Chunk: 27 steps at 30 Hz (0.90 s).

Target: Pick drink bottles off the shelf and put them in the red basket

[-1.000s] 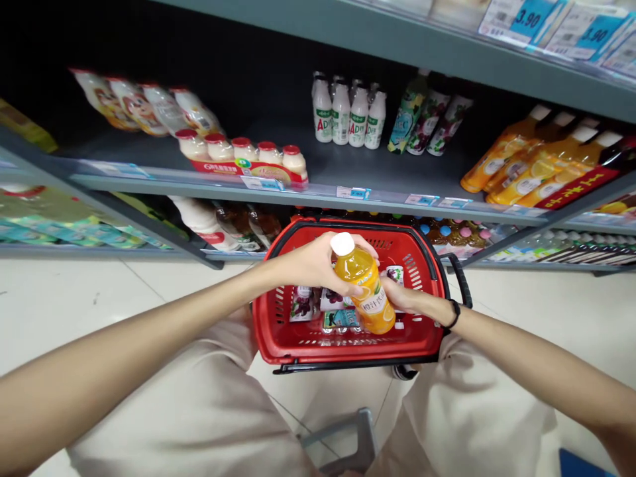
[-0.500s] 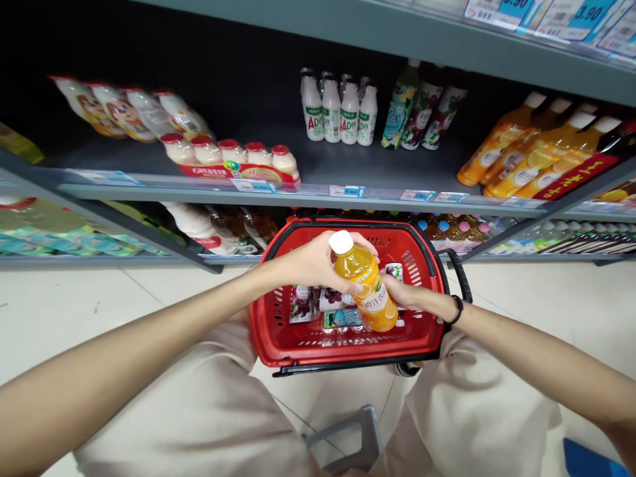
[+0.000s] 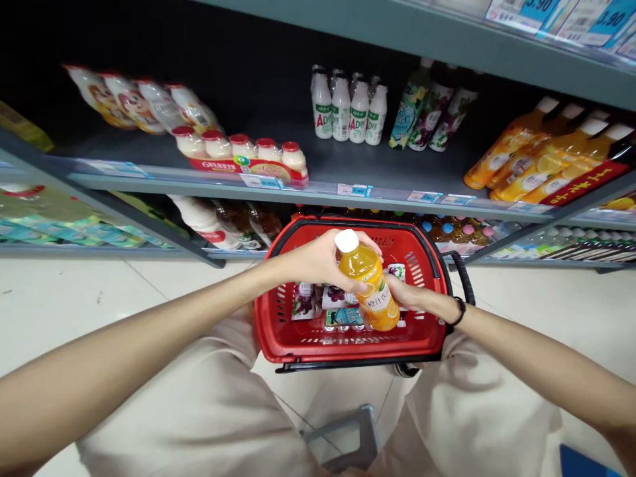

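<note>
An orange juice bottle (image 3: pixel 371 286) with a white cap is held tilted over a red shopping basket (image 3: pixel 278 334). My left hand (image 3: pixel 318 262) wraps round its upper part near the cap. My right hand (image 3: pixel 410 296) grips its lower part from the right; a black band sits on that wrist. Inside the basket lie several small drink packs (image 3: pixel 322 305) with grape and green labels.
A grey shelf (image 3: pixel 318 192) in front carries white milk bottles (image 3: pixel 348 112), a red-capped yoghurt multipack (image 3: pixel 243 156), grape drinks (image 3: pixel 437 109) and orange juice bottles (image 3: pixel 536 162) at right. A lower shelf holds more bottles. A grey stool edge (image 3: pixel 342 437) shows between my knees.
The bottle and both hands have barely shifted; the view moved slightly. Both hands keep their grip on the bottle over the basket.
</note>
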Motion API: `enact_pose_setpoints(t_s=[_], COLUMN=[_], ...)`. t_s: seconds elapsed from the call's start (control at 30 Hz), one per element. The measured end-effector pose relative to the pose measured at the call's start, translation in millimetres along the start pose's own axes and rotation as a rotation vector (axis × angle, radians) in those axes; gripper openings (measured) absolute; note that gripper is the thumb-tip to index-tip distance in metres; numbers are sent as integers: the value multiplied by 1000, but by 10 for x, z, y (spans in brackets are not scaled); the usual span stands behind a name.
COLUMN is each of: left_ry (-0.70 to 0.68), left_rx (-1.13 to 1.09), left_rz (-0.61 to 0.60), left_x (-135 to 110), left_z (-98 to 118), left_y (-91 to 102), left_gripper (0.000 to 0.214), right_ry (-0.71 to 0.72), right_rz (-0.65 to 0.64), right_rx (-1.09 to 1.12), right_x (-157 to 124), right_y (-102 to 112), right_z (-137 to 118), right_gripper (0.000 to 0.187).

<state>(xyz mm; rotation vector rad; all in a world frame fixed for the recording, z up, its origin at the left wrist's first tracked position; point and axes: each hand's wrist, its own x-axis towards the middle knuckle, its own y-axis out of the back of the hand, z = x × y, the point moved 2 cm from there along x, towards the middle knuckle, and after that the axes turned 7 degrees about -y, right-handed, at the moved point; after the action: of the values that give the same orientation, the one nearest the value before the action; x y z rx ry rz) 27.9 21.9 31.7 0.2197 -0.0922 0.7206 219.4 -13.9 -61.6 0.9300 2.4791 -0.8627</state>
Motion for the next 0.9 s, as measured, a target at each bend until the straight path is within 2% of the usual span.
enact_pose_setpoints(t_s=[0.27,0.9], left_ry=[-7,-9], left_rx=[-6,5], left_rz=[-14,2], left_x=[-1,12], left_z=[-12,-9], left_y=[1,-5], left_gripper=[56,56], right_ry=[-25,-45], right_rz=[18,41], right_rx=[-16,-1], right_x=[3,2], right_y=[-35,-10], right_z=[-15,-3], right_gripper=[34,31])
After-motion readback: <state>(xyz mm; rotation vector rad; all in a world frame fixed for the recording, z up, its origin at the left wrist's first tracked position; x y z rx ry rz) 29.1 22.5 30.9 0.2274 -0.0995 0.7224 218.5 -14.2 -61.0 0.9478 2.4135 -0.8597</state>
